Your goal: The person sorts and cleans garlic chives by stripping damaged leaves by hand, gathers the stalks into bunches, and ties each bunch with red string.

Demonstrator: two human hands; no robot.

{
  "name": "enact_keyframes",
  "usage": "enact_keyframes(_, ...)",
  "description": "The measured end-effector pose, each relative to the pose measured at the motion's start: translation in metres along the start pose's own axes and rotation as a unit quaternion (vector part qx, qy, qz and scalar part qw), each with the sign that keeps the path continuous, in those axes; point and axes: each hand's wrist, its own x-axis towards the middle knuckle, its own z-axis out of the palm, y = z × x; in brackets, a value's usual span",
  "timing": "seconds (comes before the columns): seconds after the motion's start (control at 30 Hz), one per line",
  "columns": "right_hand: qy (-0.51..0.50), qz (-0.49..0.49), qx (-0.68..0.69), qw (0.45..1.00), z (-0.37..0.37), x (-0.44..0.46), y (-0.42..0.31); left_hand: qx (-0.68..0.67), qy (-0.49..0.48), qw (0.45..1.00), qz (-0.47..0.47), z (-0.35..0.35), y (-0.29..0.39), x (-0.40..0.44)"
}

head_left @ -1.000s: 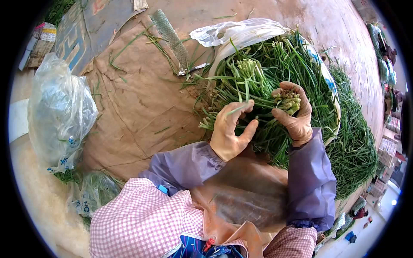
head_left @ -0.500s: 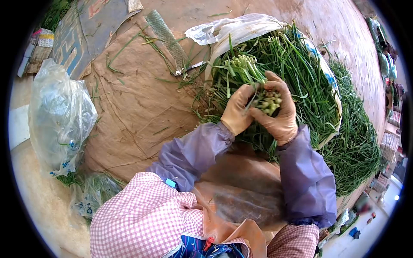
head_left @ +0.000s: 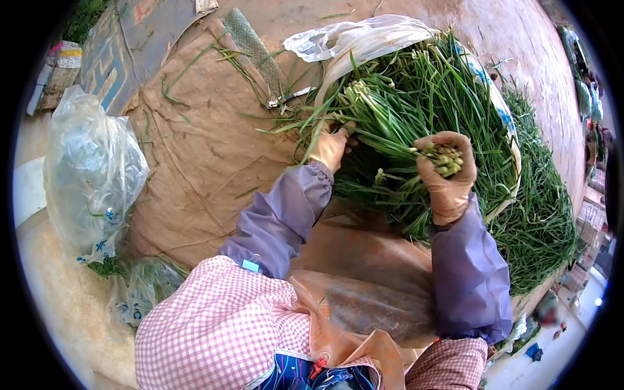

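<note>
My right hand (head_left: 448, 185), in a tan glove, is closed round a small bunch of greens (head_left: 447, 159), its pale green stem ends facing up. To its left, at the edge of the pile, my gloved left hand (head_left: 330, 149) has its fingers curled in among loose stems. Leaves partly cover those fingertips, so what they grip is unclear. Between and beyond both hands lies a large heap of long, narrow-leaved greens (head_left: 429, 84) in a white plastic bag (head_left: 364, 36). A bundle with pale stem ends (head_left: 364, 97) rests on the heap's near left part.
A knife-like blade (head_left: 302, 92) lies at the heap's left, by a woven strip (head_left: 250, 49). Brown sheeting (head_left: 208, 149) with stray leaves covers the ground. A clear plastic bag (head_left: 94, 175) stands far left. More greens (head_left: 539, 214) spread out at right.
My hands have parted. The left let go of the bunch and moved left to the heap's edge; the right shifted right, still holding the bunch.
</note>
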Motion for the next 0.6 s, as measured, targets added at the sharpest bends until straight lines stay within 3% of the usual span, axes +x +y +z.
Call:
enact_keyframes(0.17, 0.048, 0.009, 0.051, 0.997, -0.025, 0.001, 0.002, 0.014, -0.006, 0.996, -0.085, -0.007, -0.009, 0.014)
enact_keyframes(0.23, 0.023, -0.005, 0.045, 0.999, -0.024, -0.003, 0.000, 0.022, 0.002, 0.994, -0.106, -0.009, -0.012, 0.022)
enact_keyframes(0.27, 0.010, -0.011, 0.043, 0.999, -0.023, -0.006, 0.000, 0.115, 0.000, 0.985, -0.132, -0.012, -0.013, 0.027)
enact_keyframes(0.37, 0.015, -0.006, 0.042, 0.999, -0.025, -0.012, -0.002, 0.147, 0.003, 0.983, -0.113, -0.008, -0.009, 0.026)
enact_keyframes(0.4, 0.031, -0.008, 0.039, 0.999, -0.028, -0.010, -0.001, 0.165, -0.014, 0.976, -0.145, -0.009, 0.000, 0.023)
enact_keyframes(0.43, 0.044, -0.008, 0.033, 0.998, -0.030, -0.006, -0.002, 0.281, -0.001, 0.959, 0.016, -0.019, 0.001, 0.016)
enact_keyframes(0.47, 0.052, 0.000, 0.039, 0.998, -0.033, -0.002, 0.000, 0.387, 0.011, 0.905, 0.176, -0.035, 0.000, 0.002)
enact_keyframes(0.5, 0.063, 0.007, 0.047, 0.997, -0.035, 0.002, 0.002, 0.477, 0.019, 0.814, 0.331, -0.046, -0.001, -0.015)
enact_keyframes(0.57, 0.061, 0.023, 0.028, 0.997, -0.035, 0.007, 0.004, 0.253, 0.020, 0.939, 0.232, -0.045, 0.036, -0.085)
enact_keyframes(0.6, 0.051, 0.030, 0.034, 0.998, -0.032, 0.007, 0.006, 0.305, -0.002, 0.896, 0.323, -0.055, 0.036, -0.103)
